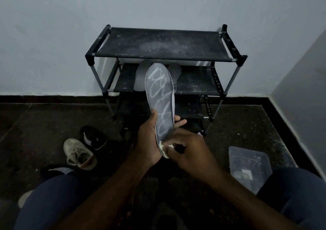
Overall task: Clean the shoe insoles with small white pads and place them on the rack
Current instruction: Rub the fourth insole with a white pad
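Insole in hand: a grey insole (159, 95) held nearly upright in front of the person, its face with pale looping marks turned toward the camera.
Long axis: it runs from the heel, low between the two hands, up and away to the toe, leaning slightly left; in this view the toe tip overlaps the front of the rack's second shelf.
Left hand: the left hand (150, 138) grips the insole's lower part, thumb across the front face and fingers curled round behind it.
Right hand: the right hand (192, 150) pinches a small white pad (165, 149) between thumb and fingertips and presses it on the heel end.
Key relation: the pad sits at the very bottom of the insole, so the marked face lies above and beyond the right hand, along the long axis toward the toe.
Coming move, as judged: strokes should travel up the length while the left hand braces the heel; its thumb covers part of the face and would likely need to shift.
Rack: the black rack (164, 44) stands against the wall straight ahead, beyond the toe; two pale insoles (140, 77) lie on its second shelf.
Nearer hand for placing: the left, which already carries the insole.
Pad supply: a clear plastic box (247, 162) on the floor by the right knee.
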A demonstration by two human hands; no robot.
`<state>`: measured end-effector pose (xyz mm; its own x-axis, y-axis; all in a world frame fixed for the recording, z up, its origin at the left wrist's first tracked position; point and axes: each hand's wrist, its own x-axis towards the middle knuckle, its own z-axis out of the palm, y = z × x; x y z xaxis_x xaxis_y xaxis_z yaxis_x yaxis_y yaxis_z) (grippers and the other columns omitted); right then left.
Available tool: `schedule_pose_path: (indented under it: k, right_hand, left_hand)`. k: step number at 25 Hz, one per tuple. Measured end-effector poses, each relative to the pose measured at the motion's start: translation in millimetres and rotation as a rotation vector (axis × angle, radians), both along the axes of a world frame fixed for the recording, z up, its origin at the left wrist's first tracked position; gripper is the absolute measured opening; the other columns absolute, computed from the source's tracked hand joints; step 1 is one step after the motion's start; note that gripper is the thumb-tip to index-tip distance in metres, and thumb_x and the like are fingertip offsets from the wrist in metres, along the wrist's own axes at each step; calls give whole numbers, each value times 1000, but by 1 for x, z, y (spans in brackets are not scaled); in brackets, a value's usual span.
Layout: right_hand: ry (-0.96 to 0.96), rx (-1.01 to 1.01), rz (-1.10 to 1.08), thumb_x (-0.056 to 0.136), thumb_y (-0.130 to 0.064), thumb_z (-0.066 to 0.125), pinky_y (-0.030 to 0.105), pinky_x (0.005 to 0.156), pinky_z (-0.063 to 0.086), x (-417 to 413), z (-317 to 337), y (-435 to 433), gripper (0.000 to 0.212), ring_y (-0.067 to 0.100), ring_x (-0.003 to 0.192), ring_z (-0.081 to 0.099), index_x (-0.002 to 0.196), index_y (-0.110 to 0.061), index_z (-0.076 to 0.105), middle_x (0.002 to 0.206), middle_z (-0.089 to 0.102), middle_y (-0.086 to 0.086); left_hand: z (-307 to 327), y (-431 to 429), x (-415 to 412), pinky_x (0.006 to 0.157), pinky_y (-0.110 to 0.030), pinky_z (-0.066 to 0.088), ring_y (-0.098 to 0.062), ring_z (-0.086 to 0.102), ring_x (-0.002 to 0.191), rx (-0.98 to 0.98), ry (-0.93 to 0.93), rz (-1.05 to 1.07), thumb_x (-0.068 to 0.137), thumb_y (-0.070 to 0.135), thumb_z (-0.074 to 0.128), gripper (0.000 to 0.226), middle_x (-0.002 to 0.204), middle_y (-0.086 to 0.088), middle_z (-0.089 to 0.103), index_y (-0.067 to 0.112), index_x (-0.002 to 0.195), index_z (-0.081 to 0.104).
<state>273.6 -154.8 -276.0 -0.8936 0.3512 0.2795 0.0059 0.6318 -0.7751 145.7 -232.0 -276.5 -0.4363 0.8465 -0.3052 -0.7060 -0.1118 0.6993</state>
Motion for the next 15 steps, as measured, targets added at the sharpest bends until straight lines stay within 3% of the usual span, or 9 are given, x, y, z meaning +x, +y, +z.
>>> schedule_pose_path:
  k: [2,5,7,10,15]
  right_hand:
    - [-44,3,-21,87,-11,76,22,78,53,2,-1,6,8,4,86,66,91,-17,80,91,68,-11]
    - [11,5,-105,87,-9,76,28,82,54,-4,-1,13,8,3,90,67,91,-15,80,93,71,-9]
    - [31,5,-65,88,-8,76,23,83,54,-5,2,7,10,3,92,68,94,-15,80,95,71,-9]
    - [-23,18,15,86,-9,77,11,78,48,2,2,3,11,2,88,66,94,-16,79,93,69,-11]
    - [34,-2,-117,85,-6,77,12,84,50,-5,3,14,10,0,94,67,92,-13,79,97,71,-9]
  left_hand:
    - [1,-1,-1,97,-47,50,-33,68,116,26,-1,9,106,56,21,73,108,-18,75,-5,115,60]
    - [-1,-1,-2,103,-49,47,-35,63,124,11,-17,-11,103,61,24,76,127,-30,65,-4,119,59]
    - [0,1,-1,101,-48,48,-35,62,125,-2,-17,-23,103,63,24,77,130,-30,63,-3,120,59]
    - [1,0,-6,96,-48,50,-32,67,119,12,-1,2,104,60,24,74,118,-24,71,-3,113,61]
    - [1,-2,-6,98,-47,50,-35,66,118,5,-8,-2,102,64,26,76,131,-32,61,-2,118,61]
